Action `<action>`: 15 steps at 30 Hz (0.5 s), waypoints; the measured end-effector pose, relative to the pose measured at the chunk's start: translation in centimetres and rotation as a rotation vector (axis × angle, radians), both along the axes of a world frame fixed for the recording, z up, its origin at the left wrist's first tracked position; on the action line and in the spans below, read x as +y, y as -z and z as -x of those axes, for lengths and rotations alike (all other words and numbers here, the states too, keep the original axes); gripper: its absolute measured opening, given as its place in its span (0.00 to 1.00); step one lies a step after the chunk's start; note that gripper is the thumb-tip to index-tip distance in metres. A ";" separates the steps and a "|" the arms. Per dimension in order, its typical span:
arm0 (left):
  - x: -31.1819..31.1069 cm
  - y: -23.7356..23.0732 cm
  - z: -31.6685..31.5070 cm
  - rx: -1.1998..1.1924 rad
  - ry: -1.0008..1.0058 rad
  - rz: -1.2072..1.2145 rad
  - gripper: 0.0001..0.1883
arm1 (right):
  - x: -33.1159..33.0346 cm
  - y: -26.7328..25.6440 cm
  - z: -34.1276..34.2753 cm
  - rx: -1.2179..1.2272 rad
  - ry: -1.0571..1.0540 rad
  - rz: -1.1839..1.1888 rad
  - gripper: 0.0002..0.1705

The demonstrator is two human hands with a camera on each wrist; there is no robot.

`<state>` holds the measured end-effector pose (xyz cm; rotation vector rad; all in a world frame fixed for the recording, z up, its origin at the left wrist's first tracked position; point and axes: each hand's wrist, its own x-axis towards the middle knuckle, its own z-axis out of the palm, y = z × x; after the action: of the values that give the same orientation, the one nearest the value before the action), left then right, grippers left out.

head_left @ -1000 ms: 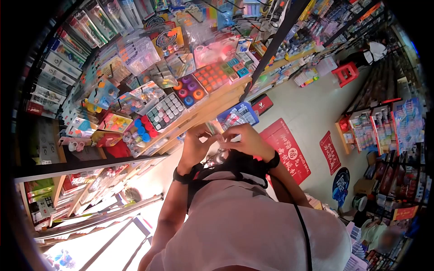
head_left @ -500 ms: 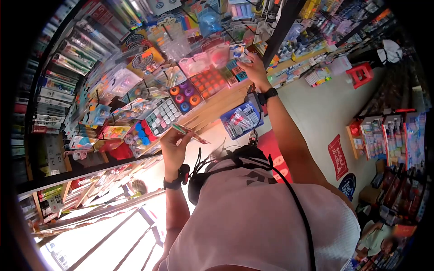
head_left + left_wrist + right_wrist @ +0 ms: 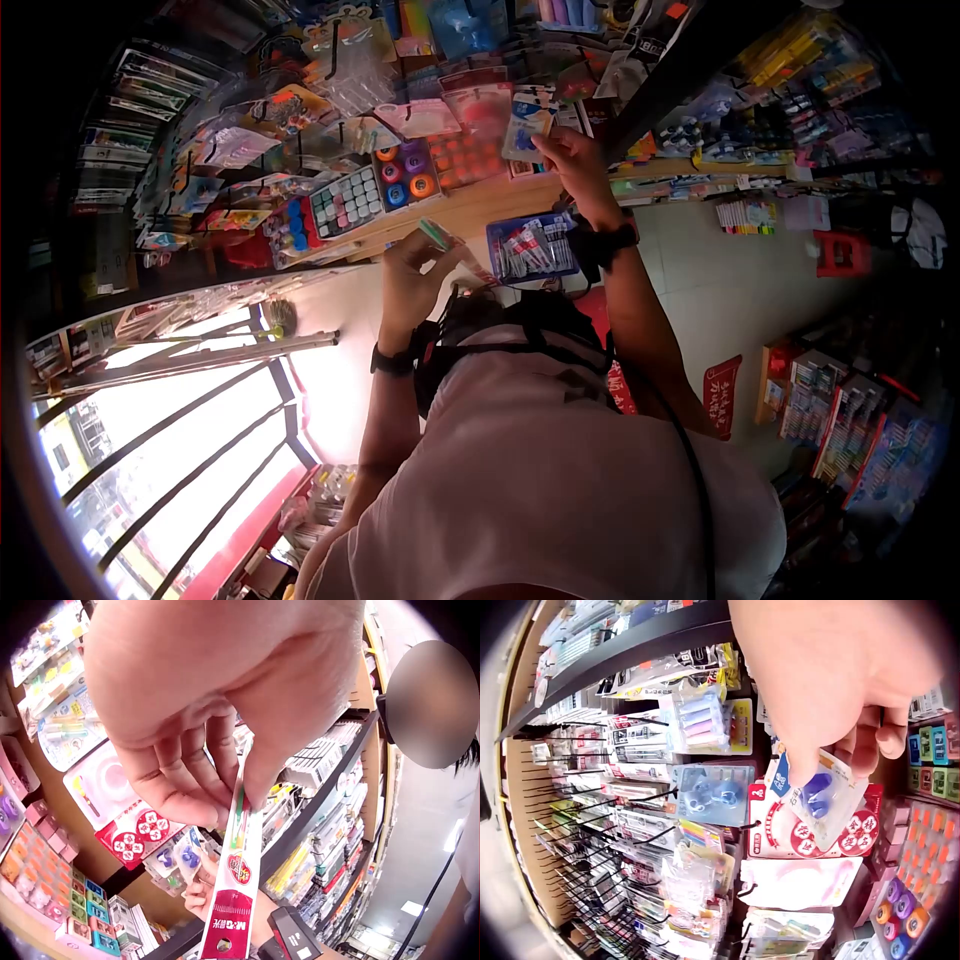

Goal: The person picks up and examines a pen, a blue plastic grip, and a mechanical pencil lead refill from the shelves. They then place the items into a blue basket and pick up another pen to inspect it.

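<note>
My left hand pinches a long, flat clear packet between thumb and fingers. The packet has a red end with a hang hole, and a thin green item shows inside. Out at the rack, my right hand grips the edge of a small blister pack with thumb and fingers. That pack has a white and blue card and a blue-purple item under clear plastic. Just behind it in the right wrist view hangs a red and white card pack with round red designs.
A blue basket of packaged goods sits below the wooden shelf edge. Trays of grey-white pieces and coloured round pieces line the shelf. A dark post rises beside my right hand. Further right stands a red stool.
From close together before my body, my hands have parted. My right hand reached up to the rack and now holds the blister pack. My left hand moved left, then slightly back, with the packet.
</note>
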<state>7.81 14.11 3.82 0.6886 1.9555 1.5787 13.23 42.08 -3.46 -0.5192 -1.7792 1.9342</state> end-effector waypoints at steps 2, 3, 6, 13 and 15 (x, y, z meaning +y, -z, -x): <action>0.9 -0.1 -0.4 -0.026 0.012 0.007 0.06 | 0.2 -0.7 -0.6 -0.031 -0.038 0.024 0.13; 1.1 -0.2 -0.3 -0.029 0.008 0.010 0.06 | 0.3 -1.0 -0.8 -0.056 -0.061 0.039 0.13; 1.9 -0.2 0.1 -0.013 0.069 -0.016 0.05 | 0.0 -1.4 -0.7 -0.037 -0.027 0.067 0.12; 3.5 -0.9 1.3 0.013 0.122 0.022 0.07 | 0.0 -1.2 -0.8 -0.023 -0.010 0.075 0.13; 3.7 -1.2 1.4 0.000 0.146 0.020 0.07 | 0.1 -0.9 -0.8 -0.012 -0.007 0.090 0.13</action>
<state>6.37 17.83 4.97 0.8046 1.8731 1.4695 14.03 42.16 -2.60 -0.5562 -1.7097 2.0270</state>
